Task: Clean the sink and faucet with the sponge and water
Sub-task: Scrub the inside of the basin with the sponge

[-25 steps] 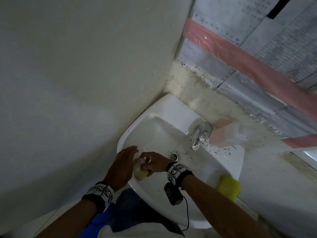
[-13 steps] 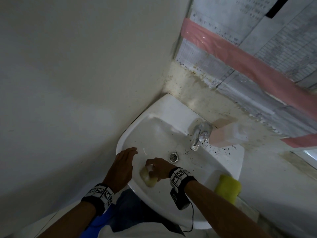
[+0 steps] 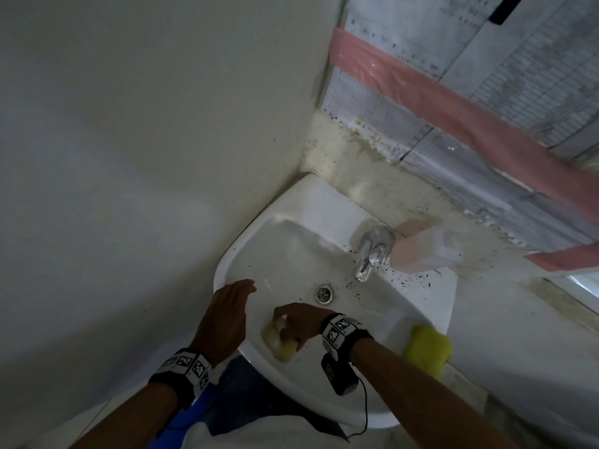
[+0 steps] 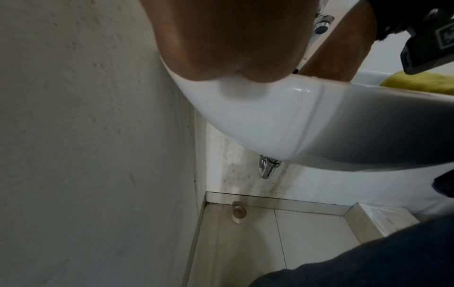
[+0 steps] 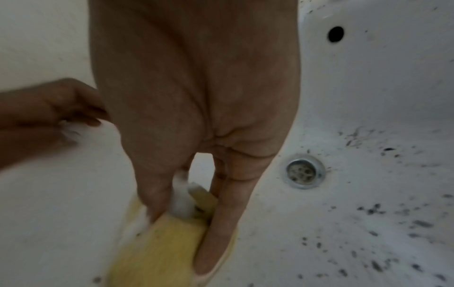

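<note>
A white corner sink (image 3: 291,254) (image 5: 368,97) (image 4: 270,124) has black specks around its drain (image 3: 323,293) (image 5: 304,171). My right hand (image 3: 299,322) (image 5: 196,136) grips a soapy yellow sponge (image 3: 280,341) (image 5: 159,248) and presses it on the basin's near left wall. My left hand (image 3: 227,315) (image 4: 228,38) rests flat on the sink's left rim, fingers straight. A chrome faucet (image 3: 369,256) (image 4: 321,25) stands at the back, with no water seen running.
A pink soap bottle (image 3: 424,251) stands right of the faucet. A second yellow-green sponge (image 3: 428,348) (image 4: 417,81) lies on the right rim. Walls close in on the left and behind. Under the sink are a chrome pipe (image 4: 266,169) and a tiled floor (image 4: 270,242).
My right hand has slid the sponge down the basin wall toward the near rim. The left hand has stayed on the left rim.
</note>
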